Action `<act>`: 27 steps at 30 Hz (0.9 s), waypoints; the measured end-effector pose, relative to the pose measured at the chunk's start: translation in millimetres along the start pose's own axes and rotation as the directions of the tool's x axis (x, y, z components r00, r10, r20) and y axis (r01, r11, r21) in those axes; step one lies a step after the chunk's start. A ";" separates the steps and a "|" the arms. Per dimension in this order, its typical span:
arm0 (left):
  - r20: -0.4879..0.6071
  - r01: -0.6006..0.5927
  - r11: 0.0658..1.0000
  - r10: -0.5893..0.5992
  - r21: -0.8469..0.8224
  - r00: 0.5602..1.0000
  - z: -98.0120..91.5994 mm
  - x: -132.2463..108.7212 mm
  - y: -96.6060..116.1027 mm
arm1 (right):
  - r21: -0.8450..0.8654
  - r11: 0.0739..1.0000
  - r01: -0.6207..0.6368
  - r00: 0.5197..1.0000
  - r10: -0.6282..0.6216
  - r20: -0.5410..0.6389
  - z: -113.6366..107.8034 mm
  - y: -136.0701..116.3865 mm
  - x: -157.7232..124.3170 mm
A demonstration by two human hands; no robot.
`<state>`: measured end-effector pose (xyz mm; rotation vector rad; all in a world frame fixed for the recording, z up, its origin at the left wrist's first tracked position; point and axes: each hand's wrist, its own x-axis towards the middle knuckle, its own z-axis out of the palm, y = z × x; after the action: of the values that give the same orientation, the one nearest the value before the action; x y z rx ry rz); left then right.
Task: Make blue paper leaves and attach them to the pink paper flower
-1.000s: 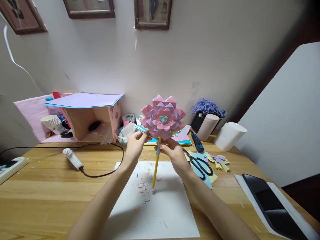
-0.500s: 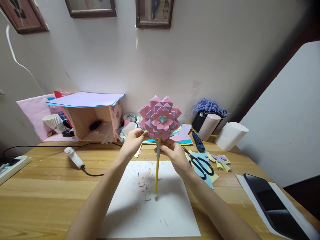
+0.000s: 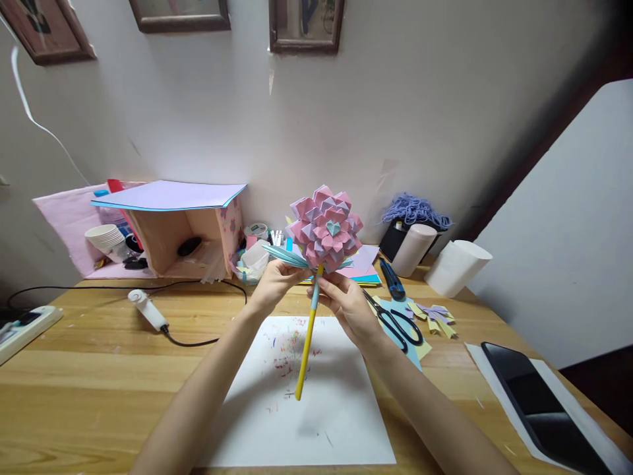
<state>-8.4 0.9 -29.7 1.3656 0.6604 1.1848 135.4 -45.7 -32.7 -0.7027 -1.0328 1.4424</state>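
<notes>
A pink and lilac paper flower (image 3: 326,227) with a light blue heart at its centre is held up over the white sheet (image 3: 341,396). Its yellow stem (image 3: 305,349) slants down to the left, with a light blue band near the top. My right hand (image 3: 343,303) pinches the stem just below the bloom. My left hand (image 3: 274,284) is closed at the base of a light blue paper leaf (image 3: 285,256), left of the stem; its fingertips are partly hidden under the flower.
Black scissors (image 3: 399,326), a blue cutter (image 3: 391,280) and paper scraps (image 3: 435,316) lie to the right. A phone (image 3: 539,409) is at far right. A box (image 3: 230,241), cups and a corded white device (image 3: 147,310) are at left.
The flower has turned and shifted slightly right, and its stem's lower end has swung left and nearer. The light blue leaf now shows at the left. Both hands keep their hold.
</notes>
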 end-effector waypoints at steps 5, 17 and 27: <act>-0.057 -0.014 0.999 0.016 0.033 0.998 7.6 -0.7 -4.3 | -0.010 1.000 0.006 1.000 -0.006 0.001 -2.2 0.2 1.7; -0.112 0.052 0.996 -0.043 0.078 0.993 4.1 -0.7 -14.4 | -0.107 0.994 0.026 0.998 -0.032 -0.049 -8.0 9.3 6.6; -0.156 0.070 0.996 -0.060 0.063 0.986 0.6 0.7 -14.5 | -0.121 0.992 0.018 1.000 -0.021 -0.019 -8.5 8.3 5.7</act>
<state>-4.0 4.1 -43.2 1.3081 0.8559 1.2329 138.4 -37.9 -43.0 -0.7904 -1.1155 1.3618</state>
